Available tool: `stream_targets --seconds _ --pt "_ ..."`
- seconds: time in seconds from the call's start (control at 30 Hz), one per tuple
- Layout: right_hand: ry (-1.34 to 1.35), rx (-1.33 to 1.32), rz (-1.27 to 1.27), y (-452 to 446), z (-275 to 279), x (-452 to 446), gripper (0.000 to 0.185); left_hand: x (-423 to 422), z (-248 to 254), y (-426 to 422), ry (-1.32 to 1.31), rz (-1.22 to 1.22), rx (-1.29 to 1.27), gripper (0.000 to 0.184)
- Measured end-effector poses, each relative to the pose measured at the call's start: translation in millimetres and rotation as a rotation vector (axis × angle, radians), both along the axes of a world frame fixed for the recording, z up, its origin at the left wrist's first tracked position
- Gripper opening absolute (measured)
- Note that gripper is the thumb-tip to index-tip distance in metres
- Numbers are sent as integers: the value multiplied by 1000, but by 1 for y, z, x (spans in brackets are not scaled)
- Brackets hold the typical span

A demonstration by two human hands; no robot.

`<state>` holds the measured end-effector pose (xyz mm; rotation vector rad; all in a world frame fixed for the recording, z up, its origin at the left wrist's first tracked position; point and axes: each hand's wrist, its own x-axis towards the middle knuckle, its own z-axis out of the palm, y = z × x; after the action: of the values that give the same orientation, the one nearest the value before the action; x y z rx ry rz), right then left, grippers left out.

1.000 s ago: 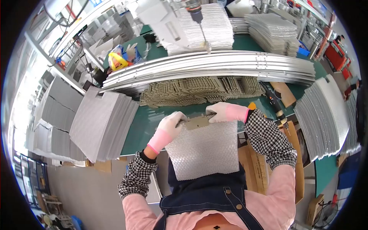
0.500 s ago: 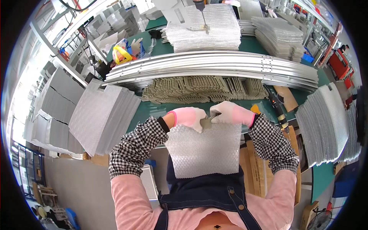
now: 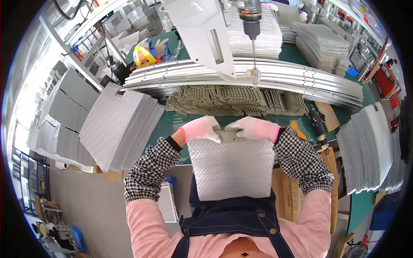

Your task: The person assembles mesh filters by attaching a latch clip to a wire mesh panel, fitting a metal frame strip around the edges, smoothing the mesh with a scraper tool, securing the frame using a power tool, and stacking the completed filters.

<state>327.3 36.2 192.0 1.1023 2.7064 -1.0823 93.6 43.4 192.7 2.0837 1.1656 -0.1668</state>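
Observation:
A silver mesh panel (image 3: 232, 167) hangs against my lap, its upper edge at the front of the green table. My left hand (image 3: 203, 129), in a white and pink glove, pinches the panel's top edge left of centre. Opposite it, my right hand (image 3: 254, 129) is closed at the edge, right of centre. Between them a small flat grey metal plate (image 3: 229, 136) sits at the notch in the edge. The fingertips are partly hidden behind the panel and plate. Just beyond my hands lie rows of stacked olive-grey metal pieces (image 3: 215, 99).
Long aluminium strips (image 3: 284, 73) cross the table behind the pieces. Above them hangs a white machine arm (image 3: 200, 38) with a vertical driver (image 3: 253, 26). Mesh panel stacks stand at left (image 3: 116, 124) and right (image 3: 365, 146). A power screwdriver (image 3: 318, 127) lies right of my hands.
The white arm and its driver have swung nearer, now over the aluminium strips. My hands have moved slightly apart, showing more of the grey plate. The view has shifted a little.

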Motion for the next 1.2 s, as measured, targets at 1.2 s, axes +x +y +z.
stream_targets --seconds 1.2 --pt "-609 1085 -436 103 26 202 20 -92 -115 -110 -1109 1301 223 51"
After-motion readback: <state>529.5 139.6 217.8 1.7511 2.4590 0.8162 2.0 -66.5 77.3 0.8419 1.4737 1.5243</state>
